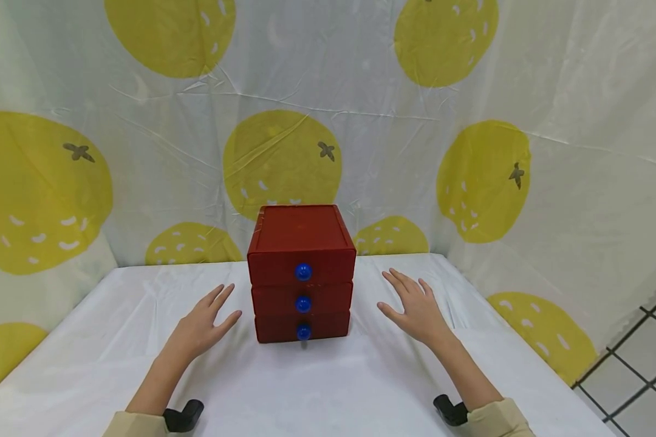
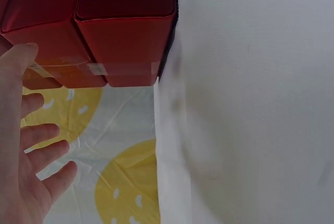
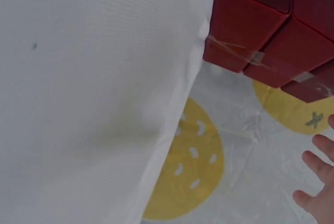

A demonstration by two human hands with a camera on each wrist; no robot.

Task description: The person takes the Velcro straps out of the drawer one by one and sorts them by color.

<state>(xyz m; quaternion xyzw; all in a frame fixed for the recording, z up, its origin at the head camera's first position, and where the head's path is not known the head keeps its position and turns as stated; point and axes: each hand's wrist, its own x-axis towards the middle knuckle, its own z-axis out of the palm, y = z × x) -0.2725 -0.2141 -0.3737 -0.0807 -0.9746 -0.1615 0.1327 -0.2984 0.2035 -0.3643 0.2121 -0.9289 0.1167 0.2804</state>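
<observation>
A red three-drawer box (image 1: 300, 230) stands on the white-covered table, its front facing me. Each drawer has a round blue knob, such as the top knob (image 1: 303, 271), and all three drawers are closed. To the left of the box my left hand (image 1: 201, 328) hovers with fingers spread and nothing in it. My right hand (image 1: 415, 309) is held likewise on the other side, apart from the box, its fingers extended. In the left wrist view the thumb overlaps the side of the red box (image 2: 125, 46). Clear tape runs along the box's side (image 3: 245, 25) in the right wrist view.
The table (image 1: 306, 394) has a white cloth over it. Behind and at the sides hangs a pale curtain (image 1: 372, 152) printed with yellow fruit. A black wire grid (image 1: 634, 370) is at the right edge. Each wrist wears a black mount (image 1: 184, 416).
</observation>
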